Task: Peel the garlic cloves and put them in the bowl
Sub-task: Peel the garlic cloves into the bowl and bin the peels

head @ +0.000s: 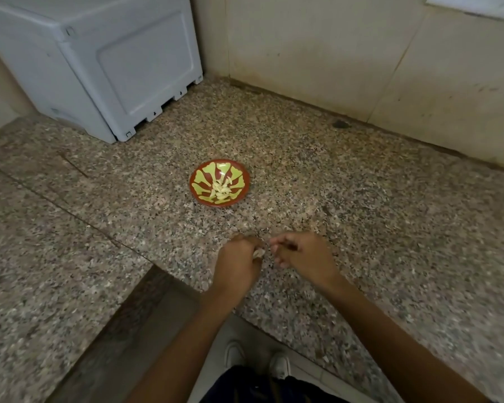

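**One clove in hand, a pile in the bowl**

The left hand curls its fingers round a pale garlic clove. The right hand pinches beside it, though blur hides what it holds. A slip could drop the clove onto the speckled granite counter. One red-and-green patterned bowl holds roughly ten peeled cloves.
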